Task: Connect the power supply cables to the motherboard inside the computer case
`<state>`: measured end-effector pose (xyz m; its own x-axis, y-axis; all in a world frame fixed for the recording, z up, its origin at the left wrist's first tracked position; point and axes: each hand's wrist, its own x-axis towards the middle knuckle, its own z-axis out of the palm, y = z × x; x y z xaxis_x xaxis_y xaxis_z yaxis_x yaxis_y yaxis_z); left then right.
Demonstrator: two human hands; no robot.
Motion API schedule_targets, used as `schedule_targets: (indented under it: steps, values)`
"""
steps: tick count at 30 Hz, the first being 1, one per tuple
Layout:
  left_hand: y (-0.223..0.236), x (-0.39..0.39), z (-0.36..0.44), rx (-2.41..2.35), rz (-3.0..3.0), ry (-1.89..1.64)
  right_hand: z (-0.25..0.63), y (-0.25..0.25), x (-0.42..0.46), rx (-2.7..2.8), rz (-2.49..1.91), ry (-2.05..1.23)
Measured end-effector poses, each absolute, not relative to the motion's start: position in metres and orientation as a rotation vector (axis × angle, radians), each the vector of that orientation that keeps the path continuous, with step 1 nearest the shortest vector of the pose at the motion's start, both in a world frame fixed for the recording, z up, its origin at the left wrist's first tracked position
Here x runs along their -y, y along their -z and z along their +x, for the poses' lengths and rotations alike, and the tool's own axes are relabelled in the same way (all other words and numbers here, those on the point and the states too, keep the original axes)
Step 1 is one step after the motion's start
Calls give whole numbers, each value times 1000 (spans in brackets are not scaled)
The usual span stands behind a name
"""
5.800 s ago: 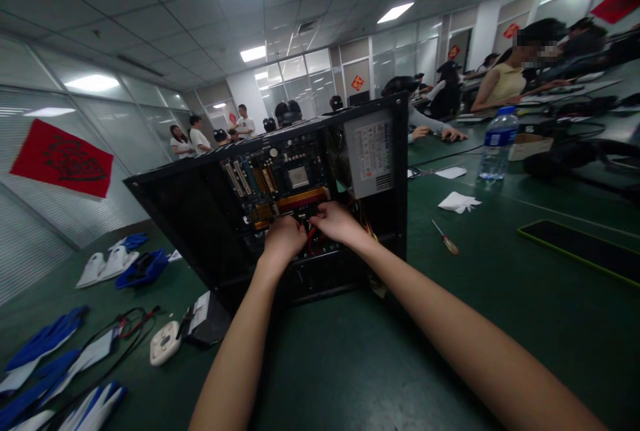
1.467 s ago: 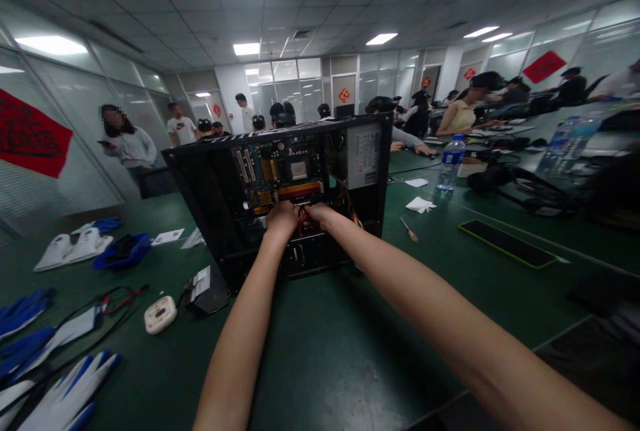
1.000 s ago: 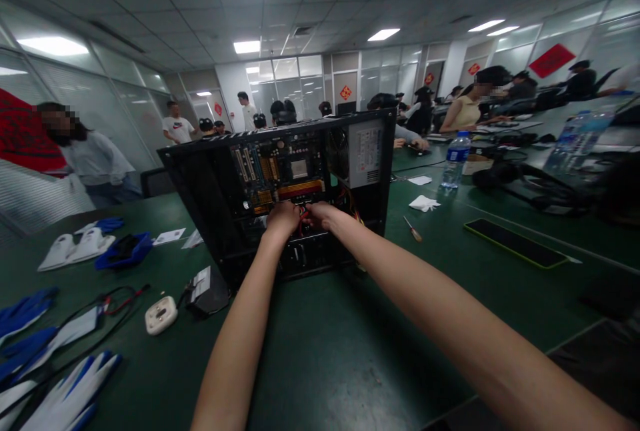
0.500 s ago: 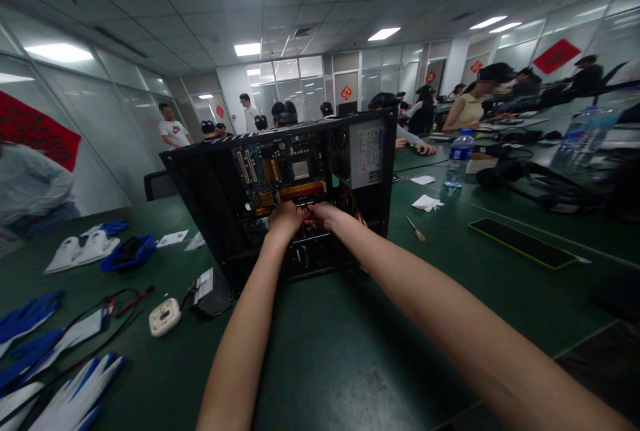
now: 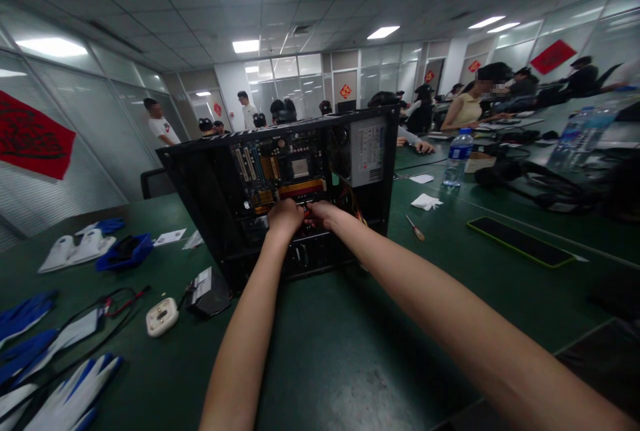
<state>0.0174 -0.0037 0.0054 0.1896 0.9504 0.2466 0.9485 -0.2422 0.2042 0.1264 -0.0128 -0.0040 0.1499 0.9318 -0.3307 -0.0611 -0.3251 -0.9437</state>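
Within the open case (image 5: 207,194), above its lower edge (image 5: 320,267), left fingers (image 5: 297,213) and right fingers (image 5: 316,208) curl inward (hold unclear).

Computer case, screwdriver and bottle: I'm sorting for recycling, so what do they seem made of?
Computer case: probably painted metal, from its black, thin-edged panels.
Screwdriver: slim, pale shaft, likely metal; tan handle, plastic or wood, unclear.
Bottle: probably smooth plastic, clear and see-through.

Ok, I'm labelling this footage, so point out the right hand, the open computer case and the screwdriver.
Right hand (image 5: 325,214): head view, middle of the hand.
Computer case (image 5: 209,207): head view, dark left part.
Screwdriver (image 5: 419,233): head view, its handle.
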Motion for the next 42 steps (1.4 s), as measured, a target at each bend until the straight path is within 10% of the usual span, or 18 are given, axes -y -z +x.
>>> schedule_targets:
  steps: [21,42]
  values:
    - [-6,3,16,-1926,2408,-517,173,17,2,2034,-1784,-211]
    - [-5,14,19,-1991,2555,-506,166,13,7,1936,-1732,-204]
